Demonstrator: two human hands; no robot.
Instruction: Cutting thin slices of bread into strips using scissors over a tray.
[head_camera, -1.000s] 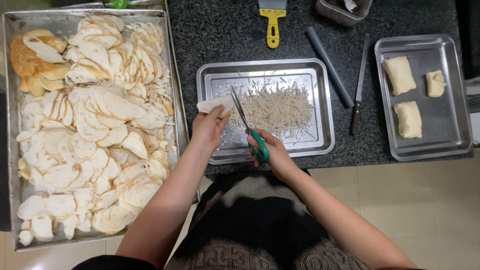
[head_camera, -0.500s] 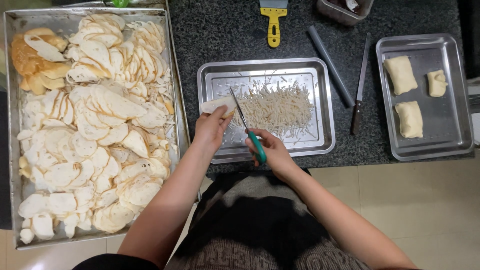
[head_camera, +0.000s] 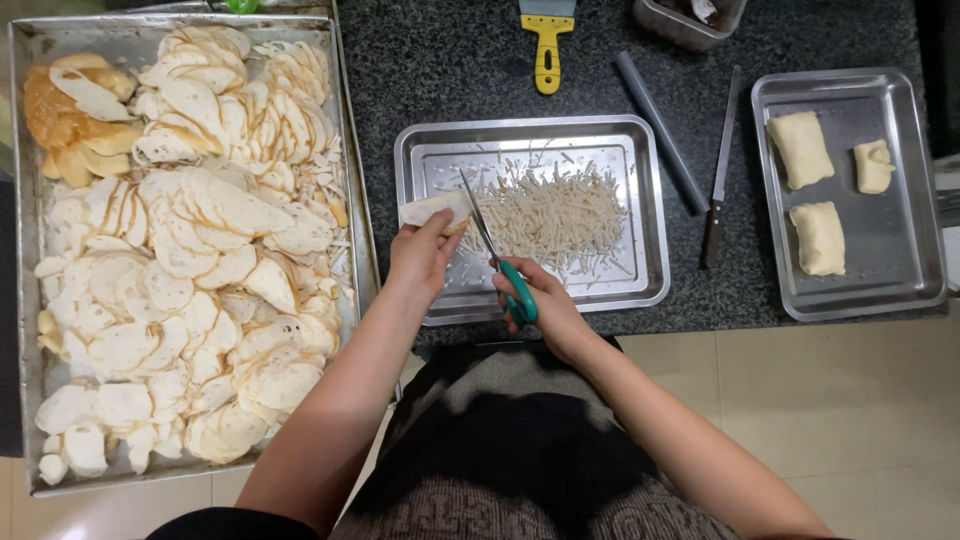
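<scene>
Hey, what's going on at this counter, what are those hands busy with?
A person is snipping food into strips. The left hand holds a pale flat slice over the middle steel tray, and the right hand works green-handled scissors against it. A heap of thin pale shreds already lies in that tray. On the left, a large metal tray is piled with pale round slices. On the right, a smaller steel tray holds three dough pieces, with a long knife on the dark counter beside it.

Pale flat dough sheet (head_camera: 428, 209) is pinched at 9 o'clock of green-handled steel scissors (head_camera: 495, 256), blades pointed to 11 o'clock.
</scene>
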